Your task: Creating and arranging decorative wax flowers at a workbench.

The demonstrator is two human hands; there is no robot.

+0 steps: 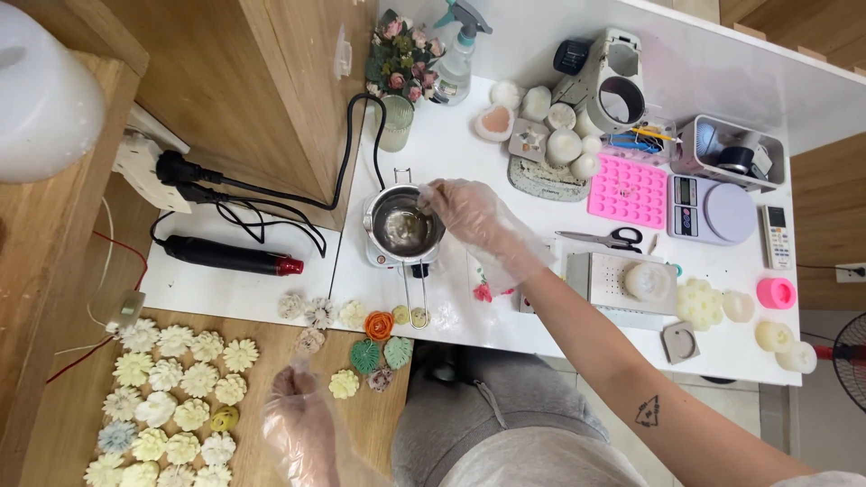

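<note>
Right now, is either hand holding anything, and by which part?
The right hand reaches over the rim of the metal melting pot; any held item is too small to tell. The left hand holds nothing visible.

Gloved right hand (pixel 471 215) over metal melting pot (pixel 402 225), left hand (pixel 298 424) beside wax flowers (pixel 171 397).

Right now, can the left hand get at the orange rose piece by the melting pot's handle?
Probably yes. The left hand is gloved, holds nothing and hovers over the wooden surface; the orange rose piece lies just ahead, with only small flat leaf pieces between.
</note>
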